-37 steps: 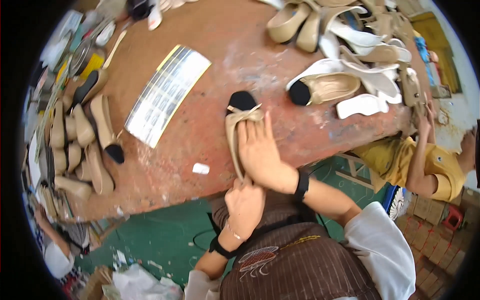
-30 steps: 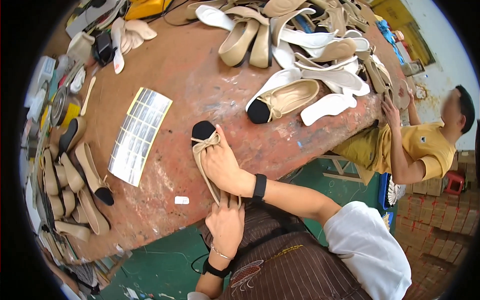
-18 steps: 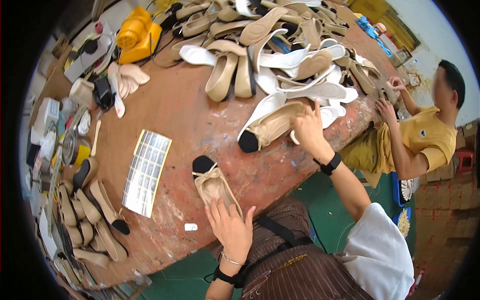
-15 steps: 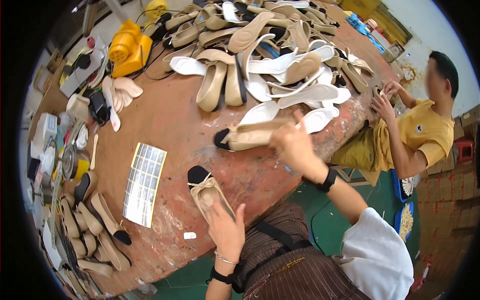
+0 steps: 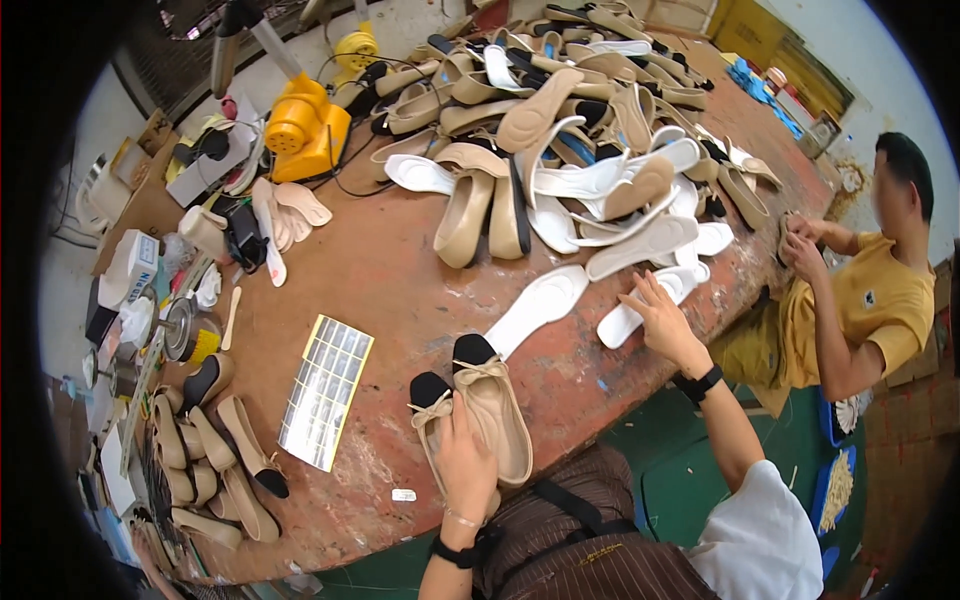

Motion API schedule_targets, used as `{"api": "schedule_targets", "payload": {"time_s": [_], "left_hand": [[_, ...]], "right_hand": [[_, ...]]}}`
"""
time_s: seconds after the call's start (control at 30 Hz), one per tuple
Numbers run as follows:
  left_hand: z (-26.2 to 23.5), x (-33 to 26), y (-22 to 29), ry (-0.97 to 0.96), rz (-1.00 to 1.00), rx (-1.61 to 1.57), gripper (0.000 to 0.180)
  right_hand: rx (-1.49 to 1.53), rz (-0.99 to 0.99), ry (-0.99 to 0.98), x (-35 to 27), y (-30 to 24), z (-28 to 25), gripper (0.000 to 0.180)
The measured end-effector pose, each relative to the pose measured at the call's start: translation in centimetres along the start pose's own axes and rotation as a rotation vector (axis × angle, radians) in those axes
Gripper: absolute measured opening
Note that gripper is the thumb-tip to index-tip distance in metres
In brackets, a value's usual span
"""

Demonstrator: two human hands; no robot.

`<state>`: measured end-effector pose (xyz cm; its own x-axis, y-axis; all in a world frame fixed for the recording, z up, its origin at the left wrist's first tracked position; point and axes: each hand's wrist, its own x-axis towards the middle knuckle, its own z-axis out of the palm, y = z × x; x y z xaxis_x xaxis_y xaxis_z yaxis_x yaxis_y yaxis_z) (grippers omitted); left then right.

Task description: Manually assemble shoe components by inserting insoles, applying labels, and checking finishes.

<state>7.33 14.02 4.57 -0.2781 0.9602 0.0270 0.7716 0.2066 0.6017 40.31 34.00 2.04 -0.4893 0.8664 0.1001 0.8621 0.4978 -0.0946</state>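
Note:
Two beige ballet flats with black toes and bows lie side by side in front of me. My left hand [image 5: 467,460] is around the rear of the left ballet flat [image 5: 432,402], its fingers pointing toward the toe and its grip partly hidden. The right ballet flat [image 5: 508,425] lies against that hand, with its inside showing. My right hand [image 5: 668,325] is held open with fingers spread over a white insole [image 5: 625,322] near the table's right edge; I cannot tell whether they touch it. Another white insole [image 5: 540,305] lies beyond the shoe toes.
A large heap of beige shoes and insoles [image 5: 560,120] covers the far table. At left are a sheet of silvery labels [image 5: 327,395], more flats [image 5: 215,450], a yellow machine [image 5: 305,130] and a metal tin [image 5: 190,335]. A co-worker in yellow [image 5: 865,300] sits at right.
My right hand has set the second ballet flat beside the first, let go, and moved right to the white insoles. My left hand stays at the first shoe. The view has shifted.

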Motion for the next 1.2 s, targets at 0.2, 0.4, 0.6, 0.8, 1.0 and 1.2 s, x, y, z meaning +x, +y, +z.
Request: {"api": "schedule_targets", "payload": {"time_s": [0.2,0.4,0.6,0.8,1.0,1.2], "left_hand": [[-13.4,-2.5,-6.7,0.266,-0.052,-0.254,0.054],[-32.9,-0.4,-20.3,0.587,-0.059,0.362,0.05],[-36.0,0.1,-35.0,0.508,-0.27,0.633,0.046],[-34.4,1.4,-35.6,0.442,-0.768,0.786,0.043],[-25.0,5.8,-27.6,0.846,-0.495,1.034,0.05],[-11.5,13.9,-7.6,0.09,0.242,0.126,0.07]], "right_hand": [[0.158,-0.098,0.21,1.7,0.1,-3.3,0.042],[0.528,0.039,0.787,2.5,-0.6,-6.4,0.022],[1.011,0.442,1.389,5.6,-0.8,-7.1,0.038],[1.175,1.061,0.91,1.6,10.6,3.9,0.041],[0.863,0.479,0.575,-7.1,24.5,19.2,0.042],[0.268,0.22,0.373,-3.4,-1.3,9.8,0.045]]}}
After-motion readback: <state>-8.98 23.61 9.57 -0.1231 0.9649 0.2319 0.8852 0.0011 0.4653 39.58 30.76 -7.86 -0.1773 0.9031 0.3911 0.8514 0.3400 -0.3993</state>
